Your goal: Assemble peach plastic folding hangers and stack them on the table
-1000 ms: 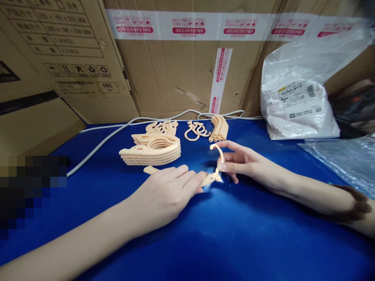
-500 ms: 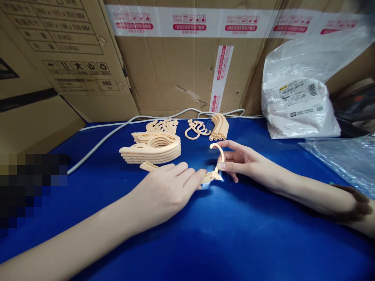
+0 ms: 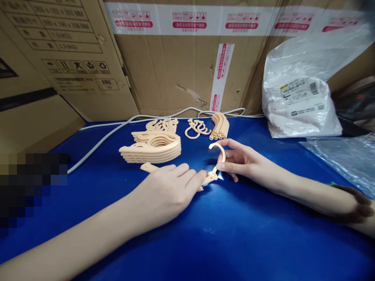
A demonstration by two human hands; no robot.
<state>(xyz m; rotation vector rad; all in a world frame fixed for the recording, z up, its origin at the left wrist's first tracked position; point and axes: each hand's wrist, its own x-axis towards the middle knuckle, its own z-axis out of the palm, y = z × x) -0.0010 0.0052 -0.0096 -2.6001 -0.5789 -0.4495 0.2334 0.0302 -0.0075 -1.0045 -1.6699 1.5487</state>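
Two cream parts now overlap on my feed. Just before twelve o'clock, the left hand (image 3: 171, 189) has its grip closed over an arm piece (image 3: 149, 167), hiding most of it; towards one, the right hand (image 3: 240, 160) pinches a hook (image 3: 224, 154). Its foot has tilted leftward onto the piece's tip, so I judge the joint is lining up; I cannot tell whether it is seated. Beyond, stacked frames (image 3: 152, 153) lie at eleven, loose hooks (image 3: 192, 133) at twelve, a plastic bag (image 3: 301, 105) past one. I see nothing blocking the hands.
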